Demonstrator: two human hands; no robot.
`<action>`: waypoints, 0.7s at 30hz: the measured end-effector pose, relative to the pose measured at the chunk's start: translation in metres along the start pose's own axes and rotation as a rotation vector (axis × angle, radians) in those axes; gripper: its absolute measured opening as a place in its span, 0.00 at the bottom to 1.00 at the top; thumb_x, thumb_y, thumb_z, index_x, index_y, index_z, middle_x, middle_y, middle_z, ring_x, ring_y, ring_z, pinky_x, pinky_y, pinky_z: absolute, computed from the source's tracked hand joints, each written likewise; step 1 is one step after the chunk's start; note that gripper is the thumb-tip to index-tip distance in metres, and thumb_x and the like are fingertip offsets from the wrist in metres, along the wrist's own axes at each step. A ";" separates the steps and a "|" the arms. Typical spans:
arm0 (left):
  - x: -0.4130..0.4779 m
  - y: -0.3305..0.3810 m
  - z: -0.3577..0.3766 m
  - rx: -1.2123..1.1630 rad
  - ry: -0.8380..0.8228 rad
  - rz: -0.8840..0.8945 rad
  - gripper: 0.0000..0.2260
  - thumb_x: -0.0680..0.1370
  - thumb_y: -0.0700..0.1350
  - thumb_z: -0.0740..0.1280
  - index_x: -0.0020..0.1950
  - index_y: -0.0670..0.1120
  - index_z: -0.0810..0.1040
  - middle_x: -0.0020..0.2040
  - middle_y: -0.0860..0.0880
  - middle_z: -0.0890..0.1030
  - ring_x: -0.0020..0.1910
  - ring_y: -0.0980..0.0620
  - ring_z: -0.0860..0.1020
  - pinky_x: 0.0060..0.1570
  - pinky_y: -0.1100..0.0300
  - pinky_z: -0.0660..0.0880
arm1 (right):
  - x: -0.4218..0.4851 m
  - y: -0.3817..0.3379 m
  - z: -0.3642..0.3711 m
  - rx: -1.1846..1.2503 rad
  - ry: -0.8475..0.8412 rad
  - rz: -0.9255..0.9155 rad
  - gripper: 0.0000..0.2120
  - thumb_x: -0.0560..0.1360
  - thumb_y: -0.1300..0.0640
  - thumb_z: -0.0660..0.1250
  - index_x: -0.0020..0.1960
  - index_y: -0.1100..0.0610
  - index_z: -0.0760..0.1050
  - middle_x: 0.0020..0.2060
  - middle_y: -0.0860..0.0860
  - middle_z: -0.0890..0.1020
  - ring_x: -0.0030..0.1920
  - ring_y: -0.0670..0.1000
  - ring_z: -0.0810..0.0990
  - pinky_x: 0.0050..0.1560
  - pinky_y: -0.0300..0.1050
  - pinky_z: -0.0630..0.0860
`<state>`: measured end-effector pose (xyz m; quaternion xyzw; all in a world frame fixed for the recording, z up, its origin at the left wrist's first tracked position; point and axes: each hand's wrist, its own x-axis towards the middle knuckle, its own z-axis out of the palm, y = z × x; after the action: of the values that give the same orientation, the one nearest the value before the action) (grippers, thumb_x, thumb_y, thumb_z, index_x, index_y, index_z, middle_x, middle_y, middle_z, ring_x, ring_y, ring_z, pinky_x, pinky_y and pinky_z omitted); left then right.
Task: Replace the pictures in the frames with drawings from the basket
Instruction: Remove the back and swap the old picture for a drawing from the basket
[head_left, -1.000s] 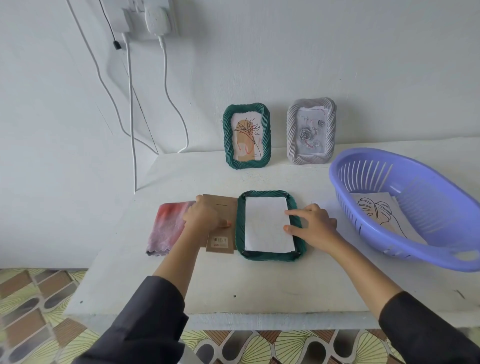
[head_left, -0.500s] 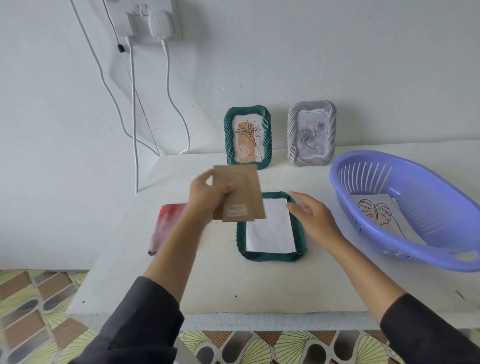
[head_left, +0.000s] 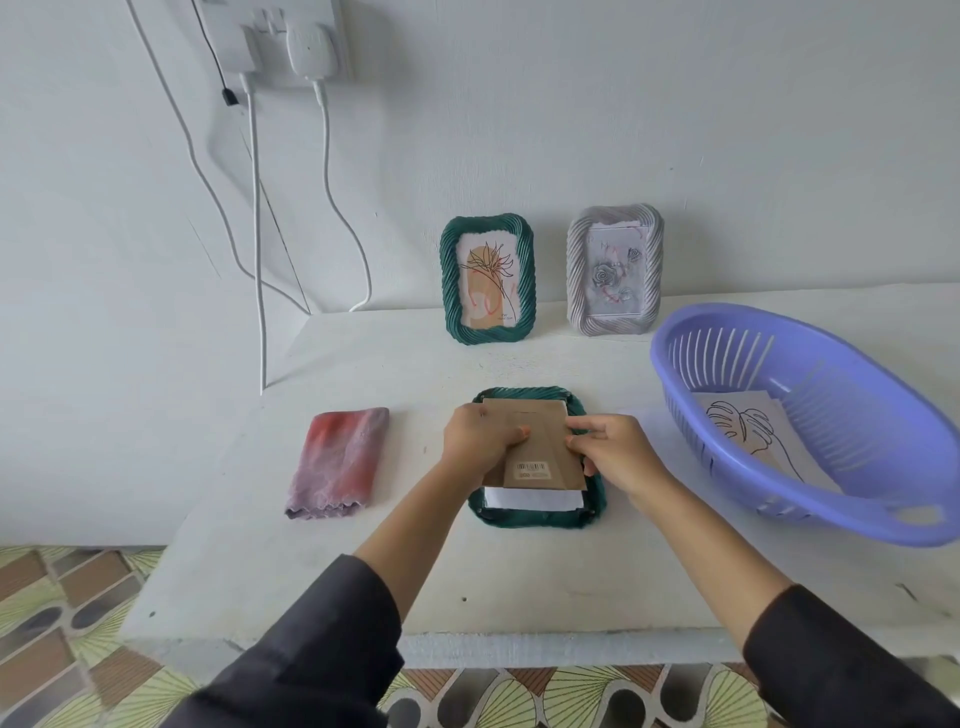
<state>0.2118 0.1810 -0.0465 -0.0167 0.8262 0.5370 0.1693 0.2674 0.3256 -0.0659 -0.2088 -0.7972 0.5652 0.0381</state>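
A green frame lies face down on the white table, with white paper showing in its opening. Over it sits the brown cardboard backing, tilted, its near edge raised above the paper. My left hand grips the backing's left edge. My right hand pinches its right edge. The purple basket at the right holds a leaf line drawing. Upright against the wall stand a green frame with a plant drawing and a grey frame with a rose picture.
A folded pink and purple cloth lies left of the flat frame. White cables hang from a wall socket down past the table's back left corner. The table's front edge runs just above my sleeves.
My left hand lifted the cardboard backing from beside the frame and brought it down over the paper in the frame. My right hand came off the paper and took the backing's right edge.
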 end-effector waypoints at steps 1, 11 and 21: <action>0.002 -0.001 0.000 0.010 0.002 0.002 0.14 0.71 0.43 0.74 0.54 0.43 0.77 0.50 0.43 0.81 0.51 0.42 0.81 0.54 0.47 0.79 | 0.001 0.000 0.001 -0.005 0.004 0.002 0.17 0.74 0.65 0.64 0.62 0.62 0.74 0.33 0.52 0.79 0.26 0.50 0.71 0.33 0.38 0.70; 0.011 -0.006 0.005 0.105 -0.009 0.061 0.23 0.71 0.46 0.73 0.63 0.40 0.73 0.57 0.43 0.79 0.55 0.44 0.78 0.56 0.50 0.77 | 0.003 0.001 0.000 -0.011 0.043 0.000 0.17 0.74 0.66 0.64 0.62 0.61 0.75 0.35 0.52 0.79 0.27 0.48 0.70 0.30 0.38 0.68; 0.017 -0.015 0.004 0.422 0.030 0.212 0.21 0.74 0.56 0.66 0.58 0.42 0.77 0.53 0.45 0.80 0.56 0.45 0.77 0.52 0.54 0.76 | 0.005 -0.005 0.000 -0.045 0.050 0.063 0.14 0.72 0.69 0.62 0.55 0.61 0.80 0.27 0.50 0.75 0.26 0.49 0.67 0.31 0.40 0.67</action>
<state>0.1996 0.1813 -0.0660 0.0977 0.9198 0.3668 0.0993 0.2612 0.3261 -0.0624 -0.2485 -0.8016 0.5426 0.0355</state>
